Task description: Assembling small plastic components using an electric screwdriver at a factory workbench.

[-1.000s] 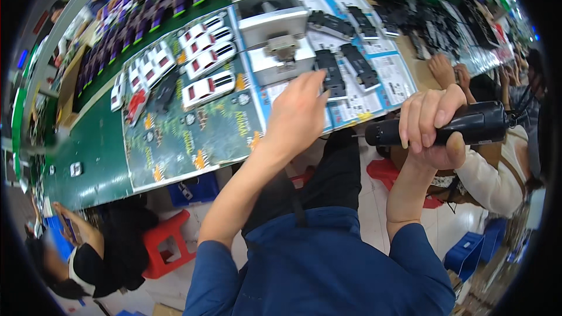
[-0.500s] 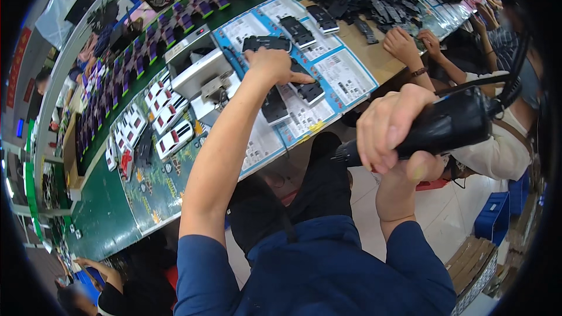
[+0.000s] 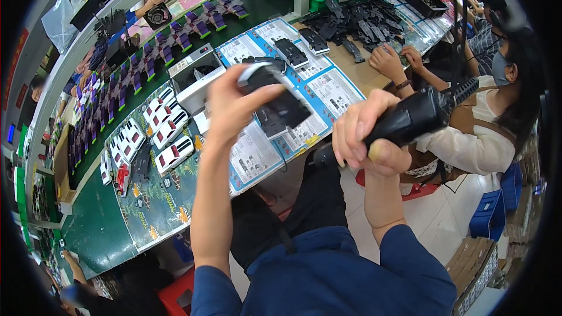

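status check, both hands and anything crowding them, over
Left hand holding black toy-car piece, blurred. Right hand gripping black power tool. Another black piece close by on printed sheet.

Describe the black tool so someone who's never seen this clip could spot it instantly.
Find the long green table, then the wearer's right hand in front of its near edge. Gripped in that hand is the thick black tool, a ribbed sleeve at its upper right end. Unlike the flat black parts on the blue-and-white sheets, it is rounded and held in the air.
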`<state>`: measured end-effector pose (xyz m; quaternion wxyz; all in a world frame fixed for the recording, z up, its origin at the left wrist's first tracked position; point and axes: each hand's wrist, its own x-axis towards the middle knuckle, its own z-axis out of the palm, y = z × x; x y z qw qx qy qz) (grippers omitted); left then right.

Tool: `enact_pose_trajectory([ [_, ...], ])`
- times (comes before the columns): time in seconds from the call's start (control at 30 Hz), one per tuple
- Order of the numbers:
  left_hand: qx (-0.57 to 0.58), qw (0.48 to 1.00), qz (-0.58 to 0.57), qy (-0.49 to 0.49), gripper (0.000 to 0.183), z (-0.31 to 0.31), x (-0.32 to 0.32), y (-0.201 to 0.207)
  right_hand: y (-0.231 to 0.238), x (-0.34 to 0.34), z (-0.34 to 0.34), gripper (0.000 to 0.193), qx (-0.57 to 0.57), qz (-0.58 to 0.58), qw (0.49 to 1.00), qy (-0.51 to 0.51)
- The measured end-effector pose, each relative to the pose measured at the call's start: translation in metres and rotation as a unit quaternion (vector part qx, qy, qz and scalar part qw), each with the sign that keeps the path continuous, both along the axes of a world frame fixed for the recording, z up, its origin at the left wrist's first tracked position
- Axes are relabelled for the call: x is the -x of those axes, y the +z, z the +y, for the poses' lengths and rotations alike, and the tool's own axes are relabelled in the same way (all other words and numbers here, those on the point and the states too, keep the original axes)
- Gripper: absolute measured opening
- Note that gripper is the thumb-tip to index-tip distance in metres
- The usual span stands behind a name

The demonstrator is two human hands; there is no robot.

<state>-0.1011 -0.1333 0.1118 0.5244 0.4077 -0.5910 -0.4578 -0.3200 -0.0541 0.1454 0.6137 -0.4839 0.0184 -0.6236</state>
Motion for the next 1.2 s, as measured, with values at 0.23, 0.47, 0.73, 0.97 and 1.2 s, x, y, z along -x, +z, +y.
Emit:
enact_pose_trajectory([
  [0.23, -0.099, 0.863, 0.489, 0.080, 0.035, 0.116, -0.099, -0.062, -0.004, -0.073, -0.050, 0.014, 0.109, -0.003, 0.992, -0.059],
  [0.47, -0.185, 0.889, 0.382, 0.173, 0.024, 0.137, -0.092, -0.117, -0.015, -0.163, -0.089, 0.010, 0.105, 0.061, 0.978, -0.169],
  [0.73, -0.216, 0.870, 0.411, 0.164, 0.020, 0.130, -0.093, -0.108, -0.024, -0.190, -0.103, 0.013, 0.179, 0.211, 0.929, -0.247],
  [0.97, -0.203, 0.886, 0.387, 0.153, 0.019, 0.133, -0.092, -0.113, -0.015, -0.199, -0.103, 0.019, 0.120, 0.264, 0.929, -0.232],
  [1.2, -0.212, 0.898, 0.357, 0.145, 0.022, 0.130, -0.089, -0.108, -0.021, -0.182, -0.056, 0.014, -0.044, 0.054, 0.997, -0.032],
])
